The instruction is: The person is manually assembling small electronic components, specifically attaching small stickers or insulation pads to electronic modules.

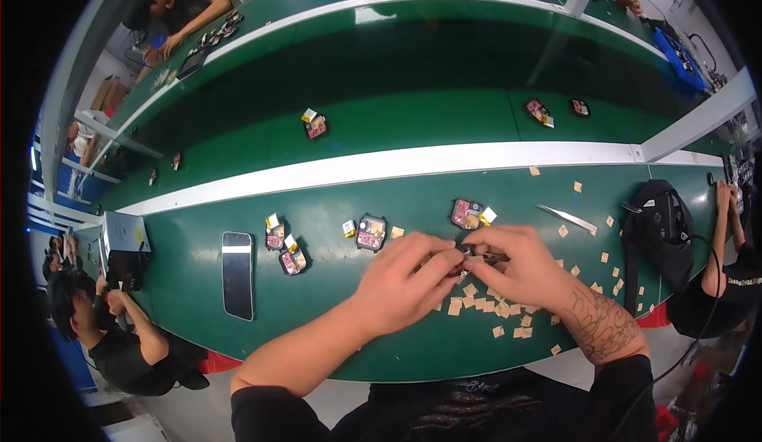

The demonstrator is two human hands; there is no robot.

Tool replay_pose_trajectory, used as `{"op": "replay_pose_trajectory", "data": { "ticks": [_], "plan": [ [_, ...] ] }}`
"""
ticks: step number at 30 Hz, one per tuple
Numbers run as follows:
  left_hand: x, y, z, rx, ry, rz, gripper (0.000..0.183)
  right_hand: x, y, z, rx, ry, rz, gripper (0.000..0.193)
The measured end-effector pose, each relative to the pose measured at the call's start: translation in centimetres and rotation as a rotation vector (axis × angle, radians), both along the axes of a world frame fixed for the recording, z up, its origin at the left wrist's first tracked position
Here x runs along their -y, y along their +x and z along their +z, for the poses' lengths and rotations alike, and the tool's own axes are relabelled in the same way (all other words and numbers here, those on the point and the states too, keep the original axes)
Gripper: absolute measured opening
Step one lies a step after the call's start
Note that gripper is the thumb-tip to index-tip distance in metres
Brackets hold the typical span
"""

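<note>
Close together over the front of the green table, my left hand (406,277) and my right hand (517,269) pinch a small dark electronic module (468,258) between their fingertips. Fingers cover most of it. Just beyond the hands lies an open square module (467,213) with a pink inside, a silver battery (487,216) beside it. Farther left sits another such module (371,232) with its battery (348,228). Many small beige paper squares (479,304) are scattered below and right of my hands. A pair of tweezers (568,218) rests beyond my right hand.
At left lie a phone (238,277) and two more modules (292,261). A black bag (663,227) stands right. A white rail (381,163) separates the far green strip, which carries several modules (315,127). Co-workers sit left (131,347), right and across.
</note>
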State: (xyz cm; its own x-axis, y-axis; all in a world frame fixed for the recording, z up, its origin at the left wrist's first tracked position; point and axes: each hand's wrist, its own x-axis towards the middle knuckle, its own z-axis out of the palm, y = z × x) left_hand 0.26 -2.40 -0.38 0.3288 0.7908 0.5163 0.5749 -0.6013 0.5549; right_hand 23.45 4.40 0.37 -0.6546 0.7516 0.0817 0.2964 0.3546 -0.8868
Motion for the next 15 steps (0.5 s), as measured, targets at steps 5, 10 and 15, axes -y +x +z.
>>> {"op": "replay_pose_trajectory", "data": {
  "ticks": [5, 10, 15],
  "plan": [
    [0.3, 0.3, 0.5, 0.094, -0.257, 0.009, 0.041, 0.1, 0.1, 0.9, -0.029, -0.034, -0.011, 0.021],
    [0.4, 0.3, 1.0, 0.19, -0.522, 0.079, 0.024, 0.6, -0.3, -0.1, -0.049, 0.063, 0.002, 0.021],
    [-0.4, 1.2, 1.1, 0.189, -0.476, 0.067, 0.021, 0.3, 0.0, -0.3, -0.088, 0.138, -0.061, 0.022]
  ]
}}
